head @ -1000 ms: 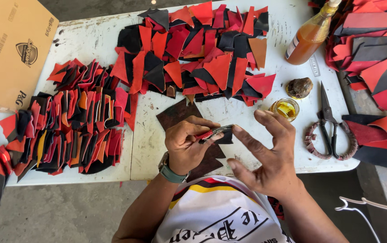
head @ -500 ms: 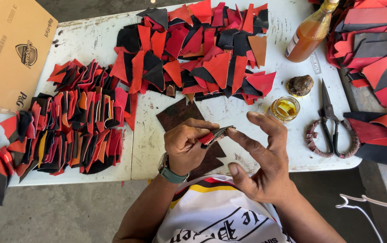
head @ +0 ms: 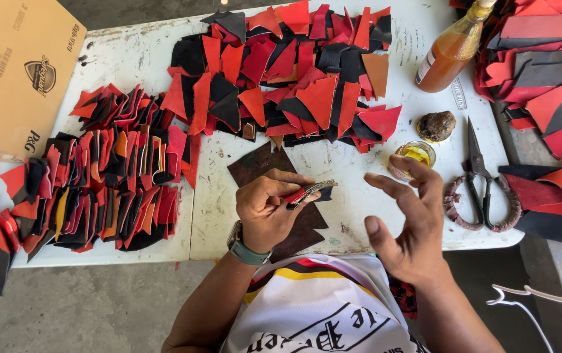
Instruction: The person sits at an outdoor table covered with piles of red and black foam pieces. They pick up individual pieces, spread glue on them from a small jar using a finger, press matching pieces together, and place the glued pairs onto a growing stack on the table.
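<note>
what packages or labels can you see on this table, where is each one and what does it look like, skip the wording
Brown cardboard box: far left corner of the white table, flat-sided, tan with dark printing and a round emblem.
Clear bottle of orange liquid: far right of the table, leaning, with a white paper label on its side.
Small white rectangular tag: lying flat just below the bottle, with dark print.

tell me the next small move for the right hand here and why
Probably dip the right hand's fingertips into the small glass jar of yellow liquid: that hand is open and empty, fingers right beside the jar, while the left hand pinches a small red and black piece over the dark brown sheet.
</note>
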Demonstrator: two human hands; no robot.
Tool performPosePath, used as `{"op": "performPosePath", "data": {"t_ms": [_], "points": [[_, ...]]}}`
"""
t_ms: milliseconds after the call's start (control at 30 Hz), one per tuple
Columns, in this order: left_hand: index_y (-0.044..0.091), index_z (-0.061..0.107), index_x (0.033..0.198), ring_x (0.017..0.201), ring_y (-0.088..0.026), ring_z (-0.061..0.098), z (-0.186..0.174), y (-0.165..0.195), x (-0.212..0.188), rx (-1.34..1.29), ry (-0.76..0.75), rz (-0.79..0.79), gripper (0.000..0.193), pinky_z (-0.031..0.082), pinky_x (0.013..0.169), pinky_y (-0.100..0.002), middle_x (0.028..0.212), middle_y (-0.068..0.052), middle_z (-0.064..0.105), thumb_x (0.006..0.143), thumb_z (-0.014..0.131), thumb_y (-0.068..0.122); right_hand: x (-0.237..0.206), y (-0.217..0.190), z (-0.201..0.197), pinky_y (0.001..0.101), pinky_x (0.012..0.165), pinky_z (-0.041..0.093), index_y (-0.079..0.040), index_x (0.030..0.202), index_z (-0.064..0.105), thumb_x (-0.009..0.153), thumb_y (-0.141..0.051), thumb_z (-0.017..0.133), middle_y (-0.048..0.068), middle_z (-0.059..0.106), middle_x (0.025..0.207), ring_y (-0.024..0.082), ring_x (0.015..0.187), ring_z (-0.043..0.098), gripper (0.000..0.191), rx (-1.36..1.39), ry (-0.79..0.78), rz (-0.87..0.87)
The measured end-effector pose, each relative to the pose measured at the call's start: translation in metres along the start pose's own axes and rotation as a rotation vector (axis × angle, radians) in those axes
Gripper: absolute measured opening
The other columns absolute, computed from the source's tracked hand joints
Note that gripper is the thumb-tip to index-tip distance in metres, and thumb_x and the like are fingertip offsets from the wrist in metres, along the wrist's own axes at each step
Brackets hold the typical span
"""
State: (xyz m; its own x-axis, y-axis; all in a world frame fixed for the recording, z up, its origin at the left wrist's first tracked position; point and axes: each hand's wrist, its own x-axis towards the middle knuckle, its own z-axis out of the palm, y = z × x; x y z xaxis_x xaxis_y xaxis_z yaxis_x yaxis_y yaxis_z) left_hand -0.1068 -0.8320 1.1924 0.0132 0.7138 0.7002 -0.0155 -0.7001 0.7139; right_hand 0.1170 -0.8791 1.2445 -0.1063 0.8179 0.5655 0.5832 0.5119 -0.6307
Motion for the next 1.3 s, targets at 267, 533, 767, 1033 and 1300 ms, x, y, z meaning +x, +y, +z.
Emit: {"op": "performPosePath", "data": {"t_ms": [267, 533, 767, 1033, 1300], "points": [[-0.003, 0.058, 0.1, 0.097, -0.019, 0.075, 0.012, 0.002, 0.003, 0.014, -0.042, -0.012, 0.021, 0.062, 0.08, -0.028, 0.109, -0.02, 0.074, 0.091, 0.075, -0.01, 0.002, -0.025, 0.019, 0.0537, 0.127, 0.027, -0.005, 0.136, 0.067, 0.09, -0.045, 0.064, 0.023, 0.041, 0.154, 0.038, 0.147, 0.034, 0.061, 0.034, -0.063, -0.169], [0.004, 0.056, 0.087, 0.072, -0.004, 0.054, -0.001, -0.026, 0.005, 0.001, 0.002, -0.447, 0.035, 0.047, 0.062, -0.022, 0.077, -0.001, 0.063, 0.085, 0.09, 0.012, -0.009, -0.022, 0.019, 0.0506, 0.126, 0.033, -0.005, 0.131, 0.068, 0.09, -0.043, 0.066, 0.023, 0.039, 0.154, 0.037, 0.15, 0.037, 0.056, 0.203, -0.156, -0.166], [0.003, 0.066, 0.09, 0.074, -0.002, 0.058, -0.03, -0.036, 0.01, 0.073, -0.071, -0.411, 0.024, 0.051, 0.066, -0.021, 0.081, 0.002, 0.068, 0.084, 0.086, 0.013, -0.005, 0.042, -0.015, 0.0343, 0.112, 0.045, 0.001, 0.158, 0.039, 0.096, -0.012, 0.073, 0.019, 0.054, 0.148, 0.025, 0.131, 0.059, 0.071, 0.114, 0.177, 0.004], [0.002, 0.07, 0.095, 0.077, -0.003, 0.061, -0.113, -0.037, 0.05, 0.078, -0.113, -0.531, 0.019, 0.052, 0.071, -0.022, 0.086, 0.002, 0.072, 0.085, 0.084, 0.011, 0.056, 0.135, -0.061, 0.038, 0.095, 0.059, 0.0, 0.16, 0.04, 0.106, -0.011, 0.08, 0.018, 0.073, 0.127, 0.027, 0.113, 0.074, 0.068, -0.421, 0.125, 0.155], [0.001, 0.068, 0.087, 0.071, -0.005, 0.054, -0.157, -0.04, 0.096, 0.419, -0.262, -0.528, 0.026, 0.048, 0.065, -0.025, 0.077, 0.0, 0.065, 0.08, 0.087, 0.017, 0.086, 0.178, -0.041, 0.0425, 0.086, 0.056, -0.004, 0.159, 0.046, 0.086, -0.018, 0.086, 0.016, 0.075, 0.12, 0.033, 0.102, 0.073, 0.085, -0.554, -0.046, 0.173]]}}
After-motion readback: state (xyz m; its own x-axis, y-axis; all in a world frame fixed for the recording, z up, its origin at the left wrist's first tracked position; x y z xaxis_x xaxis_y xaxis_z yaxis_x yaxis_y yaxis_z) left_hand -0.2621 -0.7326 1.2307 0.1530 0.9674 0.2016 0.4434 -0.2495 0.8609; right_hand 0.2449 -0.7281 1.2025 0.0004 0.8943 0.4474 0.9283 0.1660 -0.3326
